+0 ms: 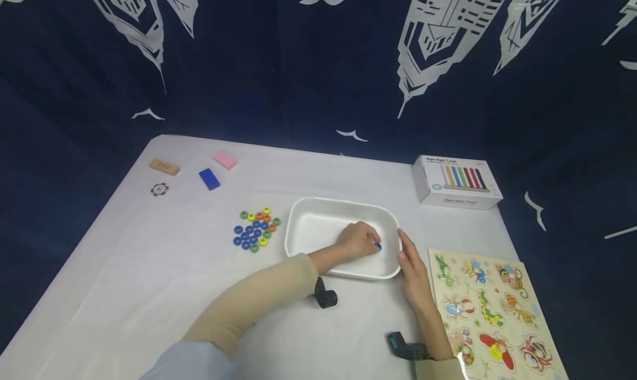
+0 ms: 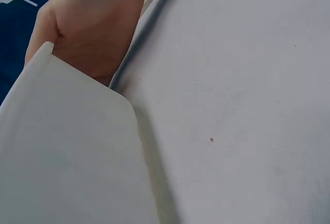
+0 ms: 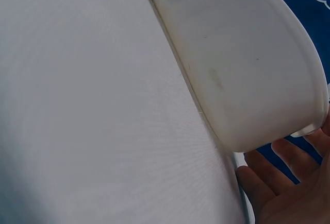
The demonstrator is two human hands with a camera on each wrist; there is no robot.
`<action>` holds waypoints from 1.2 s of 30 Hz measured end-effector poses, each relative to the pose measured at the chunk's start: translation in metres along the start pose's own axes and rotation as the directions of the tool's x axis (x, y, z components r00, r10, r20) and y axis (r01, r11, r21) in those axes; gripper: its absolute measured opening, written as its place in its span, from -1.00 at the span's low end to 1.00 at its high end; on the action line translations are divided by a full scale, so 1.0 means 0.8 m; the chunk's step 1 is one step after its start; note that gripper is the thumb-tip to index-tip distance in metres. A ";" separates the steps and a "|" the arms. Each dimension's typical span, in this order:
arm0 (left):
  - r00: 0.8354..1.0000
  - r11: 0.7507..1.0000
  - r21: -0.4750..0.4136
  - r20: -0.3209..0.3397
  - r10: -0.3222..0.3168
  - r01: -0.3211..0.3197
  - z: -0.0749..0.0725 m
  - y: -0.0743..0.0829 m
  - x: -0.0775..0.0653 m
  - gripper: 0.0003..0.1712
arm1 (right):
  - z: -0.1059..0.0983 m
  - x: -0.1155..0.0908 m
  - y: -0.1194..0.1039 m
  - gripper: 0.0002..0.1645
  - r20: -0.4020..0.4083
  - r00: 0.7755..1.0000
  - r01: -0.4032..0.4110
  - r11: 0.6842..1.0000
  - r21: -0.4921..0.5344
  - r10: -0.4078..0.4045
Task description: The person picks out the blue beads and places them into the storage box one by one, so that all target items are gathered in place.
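1. Left hand [image 1: 355, 240] pinches a blue bead [image 1: 378, 246] between its fingertips, inside the tray [image 1: 309, 208], near its right end.
2. Right hand [image 1: 415, 272], fingers extended, touches the tray's right rim; a careless push could slide it.
3. A loose pinch might drop the bead.

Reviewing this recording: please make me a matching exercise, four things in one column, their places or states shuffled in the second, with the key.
1. Left hand
2. Right hand
3. Loose beads
4. White box

A. Lying on the table, left of the tray
B. Pinching a blue bead
C. Near the table's far right corner
D. At the tray's right-hand rim

Pairs: 1-B, 2-D, 3-A, 4-C
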State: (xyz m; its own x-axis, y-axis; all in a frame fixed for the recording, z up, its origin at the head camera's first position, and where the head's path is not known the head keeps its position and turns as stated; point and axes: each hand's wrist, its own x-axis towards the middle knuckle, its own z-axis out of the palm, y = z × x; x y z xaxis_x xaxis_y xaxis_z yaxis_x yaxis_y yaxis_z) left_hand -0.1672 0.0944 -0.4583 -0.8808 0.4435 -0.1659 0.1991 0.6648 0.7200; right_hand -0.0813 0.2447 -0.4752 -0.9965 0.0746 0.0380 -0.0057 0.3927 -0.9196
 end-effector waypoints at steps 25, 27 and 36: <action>0.801 0.881 -0.299 -0.583 0.137 -0.368 -0.166 -0.087 -0.174 -0.61 | 0.001 0.001 0.010 -0.50 -0.023 0.999 -0.037 0.998 -0.043 0.036; 0.775 0.887 -0.311 -0.628 0.078 -0.341 -0.175 -0.128 -0.179 -0.61 | 0.001 0.000 0.009 -0.50 -0.023 0.999 -0.033 0.999 -0.039 0.032; 0.668 0.903 -0.360 -0.735 -0.121 -0.233 -0.178 -0.244 -0.192 -0.58 | 0.000 0.000 0.007 -0.49 -0.012 1.000 -0.025 0.999 -0.048 0.024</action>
State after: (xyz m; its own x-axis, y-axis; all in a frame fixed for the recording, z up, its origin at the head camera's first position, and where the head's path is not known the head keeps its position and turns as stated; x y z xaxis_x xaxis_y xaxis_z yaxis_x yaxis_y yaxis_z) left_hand -0.1322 -0.1892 -0.4775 -0.9276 -0.2258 0.2975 0.2304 0.2810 0.9316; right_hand -0.0812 0.2473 -0.4804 -0.9953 0.0948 0.0205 0.0228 0.4341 -0.9006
